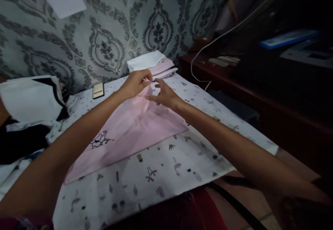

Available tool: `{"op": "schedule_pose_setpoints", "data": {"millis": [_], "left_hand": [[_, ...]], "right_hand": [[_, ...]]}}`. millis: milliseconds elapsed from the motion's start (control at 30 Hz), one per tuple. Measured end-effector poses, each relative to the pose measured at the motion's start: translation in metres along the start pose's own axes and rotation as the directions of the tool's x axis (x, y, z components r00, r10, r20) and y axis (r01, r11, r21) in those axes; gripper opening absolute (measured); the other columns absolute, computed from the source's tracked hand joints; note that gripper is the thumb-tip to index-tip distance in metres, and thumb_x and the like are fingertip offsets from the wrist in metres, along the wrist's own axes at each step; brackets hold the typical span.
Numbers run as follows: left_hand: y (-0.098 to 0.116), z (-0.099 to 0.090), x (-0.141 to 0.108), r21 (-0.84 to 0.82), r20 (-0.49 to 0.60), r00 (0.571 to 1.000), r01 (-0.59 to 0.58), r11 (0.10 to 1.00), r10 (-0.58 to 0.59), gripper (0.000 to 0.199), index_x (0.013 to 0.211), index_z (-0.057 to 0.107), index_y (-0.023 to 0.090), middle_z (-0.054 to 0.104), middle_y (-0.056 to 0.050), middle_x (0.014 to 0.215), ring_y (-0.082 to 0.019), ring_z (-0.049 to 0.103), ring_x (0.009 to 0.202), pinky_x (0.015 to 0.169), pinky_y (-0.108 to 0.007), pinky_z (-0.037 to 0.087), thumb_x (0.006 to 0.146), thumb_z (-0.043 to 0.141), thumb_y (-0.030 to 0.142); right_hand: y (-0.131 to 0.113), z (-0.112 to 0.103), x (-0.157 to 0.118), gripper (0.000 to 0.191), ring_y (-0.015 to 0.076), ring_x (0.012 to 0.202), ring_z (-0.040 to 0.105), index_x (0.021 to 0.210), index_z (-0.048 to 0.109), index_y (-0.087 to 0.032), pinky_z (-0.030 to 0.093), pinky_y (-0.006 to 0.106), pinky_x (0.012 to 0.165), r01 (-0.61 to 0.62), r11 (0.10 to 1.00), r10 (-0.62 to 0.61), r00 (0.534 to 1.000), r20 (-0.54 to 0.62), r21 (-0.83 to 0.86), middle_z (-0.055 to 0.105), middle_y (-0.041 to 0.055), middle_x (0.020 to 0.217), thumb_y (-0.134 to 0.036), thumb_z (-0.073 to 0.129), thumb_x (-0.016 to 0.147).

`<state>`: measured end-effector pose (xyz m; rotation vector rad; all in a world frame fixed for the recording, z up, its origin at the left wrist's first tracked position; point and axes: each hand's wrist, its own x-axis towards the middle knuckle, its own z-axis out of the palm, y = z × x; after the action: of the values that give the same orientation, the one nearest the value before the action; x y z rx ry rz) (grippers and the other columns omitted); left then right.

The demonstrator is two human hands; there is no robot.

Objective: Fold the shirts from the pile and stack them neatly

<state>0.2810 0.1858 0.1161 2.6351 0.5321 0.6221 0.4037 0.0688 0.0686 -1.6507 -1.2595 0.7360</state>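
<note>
A pink garment point(140, 129) with a black line print lies spread over the patterned white cloth, its far part lifted and bunched. My left hand point(137, 82) pinches that raised part between thumb and bent fingers. Just to the right, my right hand point(168, 95) has its fingers apart, close to the lifted fabric; whether the fingertips touch it I cannot tell. Right behind both hands sits a stack of folded clothes point(147, 61), white and pink.
The patterned white cloth point(161, 174) covers the work surface. A phone point(98, 90) lies near the wall. At left is a pile of white and black clothes point(31, 98). A dark wooden table point(281, 119) stands to the right, with a white cable point(194, 62) hanging beside it.
</note>
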Motion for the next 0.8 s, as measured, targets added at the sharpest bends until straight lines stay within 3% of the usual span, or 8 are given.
{"op": "schedule_pose_setpoints", "data": {"millis": [133, 233, 267, 333, 400, 467, 667, 800], "left_hand": [[0.000, -0.027, -0.047, -0.200, 0.021, 0.998, 0.056, 0.978, -0.053, 0.030, 0.109, 0.061, 0.020, 0.065, -0.005, 0.108, -0.016, 0.061, 0.087, 0.074, -0.028, 0.045, 0.080, 0.060, 0.020], [-0.017, -0.065, -0.121, -0.217, 0.141, 0.962, 0.261, 0.941, -0.234, 0.032, 0.110, 0.062, 0.022, 0.066, -0.005, 0.106, -0.018, 0.061, 0.089, 0.070, -0.026, 0.045, 0.081, 0.063, 0.035], [-0.025, -0.076, -0.150, -0.180, 0.230, 0.921, 0.359, 0.916, -0.316, 0.028, 0.102, 0.064, 0.021, 0.067, -0.004, 0.095, -0.018, 0.061, 0.084, 0.070, -0.026, 0.045, 0.080, 0.064, 0.040], [-0.040, -0.094, -0.210, -0.071, 0.411, 0.775, 0.552, 0.831, -0.480, 0.029, 0.084, 0.067, 0.021, 0.068, -0.003, 0.083, -0.019, 0.059, 0.078, 0.069, -0.027, 0.045, 0.076, 0.066, 0.049], [-0.051, -0.103, -0.262, 0.000, 0.411, 0.664, 0.685, 0.729, -0.624, 0.034, 0.081, 0.068, 0.022, 0.067, -0.003, 0.078, -0.020, 0.058, 0.074, 0.067, -0.026, 0.045, 0.073, 0.066, 0.054], [-0.057, -0.103, -0.300, -0.011, 0.377, 0.627, 0.739, 0.674, -0.682, 0.036, 0.082, 0.068, 0.022, 0.064, -0.002, 0.074, -0.019, 0.056, 0.070, 0.061, -0.025, 0.043, 0.072, 0.067, 0.056], [-0.054, -0.106, -0.334, -0.033, 0.406, 0.599, 0.764, 0.644, -0.690, 0.034, 0.073, 0.065, 0.022, 0.059, 0.000, 0.070, -0.017, 0.051, 0.064, 0.056, -0.023, 0.038, 0.072, 0.067, 0.056], [-0.059, -0.112, -0.330, -0.181, 0.174, 0.623, 0.782, 0.597, -0.763, 0.038, 0.075, 0.064, 0.021, 0.058, 0.000, 0.073, -0.018, 0.052, 0.069, 0.063, -0.024, 0.040, 0.069, 0.067, 0.059]], "right_hand": [[-0.007, 0.032, 0.034, 0.011, 0.0082, 0.047, 0.050, 0.085, 0.062, -0.017, 0.043, 0.021, 0.044, -0.119, 0.930, 0.070, 0.986, 0.150, 0.348, 0.060, -0.0009, 0.064, -0.022, 0.070, 0.082], [0.004, 0.041, 0.035, 0.017, 0.0078, 0.042, 0.050, 0.070, 0.057, -0.018, 0.041, 0.018, 0.042, -0.120, 0.877, 0.090, 0.992, 0.085, 0.465, 0.054, -0.0045, 0.051, -0.018, 0.069, 0.082], [0.007, 0.042, 0.035, 0.017, 0.0084, 0.043, 0.053, 0.071, 0.058, -0.018, 0.042, 0.019, 0.043, -0.111, 0.864, 0.092, 0.994, 0.062, 0.492, 0.056, -0.0041, 0.052, -0.019, 0.070, 0.083], [0.013, 0.040, 0.034, 0.016, 0.0099, 0.047, 0.058, 0.074, 0.059, -0.018, 0.044, 0.019, 0.045, -0.099, 0.842, 0.088, 0.995, 0.046, 0.531, 0.059, -0.0026, 0.054, -0.022, 0.070, 0.085], [0.014, 0.037, 0.034, 0.016, 0.0113, 0.053, 0.063, 0.077, 0.060, -0.019, 0.046, 0.019, 0.047, -0.078, 0.825, 0.069, 0.997, 0.036, 0.560, 0.062, -0.0018, 0.058, -0.026, 0.070, 0.087], [0.012, 0.035, 0.033, 0.016, 0.0124, 0.059, 0.067, 0.079, 0.060, -0.020, 0.049, 0.020, 0.050, -0.046, 0.819, 0.044, 0.999, 0.017, 0.572, 0.064, -0.0017, 0.061, -0.029, 0.069, 0.088], [-0.002, 0.028, 0.027, 0.014, 0.0146, 0.073, 0.071, 0.086, 0.060, -0.023, 0.057, 0.026, 0.064, 0.073, 0.837, -0.029, 0.996, -0.089, 0.543, 0.068, -0.0009, 0.078, -0.035, 0.067, 0.089], [-0.007, 0.025, 0.027, 0.008, 0.0152, 0.077, 0.072, 0.085, 0.058, -0.024, 0.058, 0.032, 0.080, 0.133, 0.797, -0.047, 0.986, -0.159, 0.589, 0.070, 0.0007, 0.085, -0.027, 0.060, 0.092]]}}
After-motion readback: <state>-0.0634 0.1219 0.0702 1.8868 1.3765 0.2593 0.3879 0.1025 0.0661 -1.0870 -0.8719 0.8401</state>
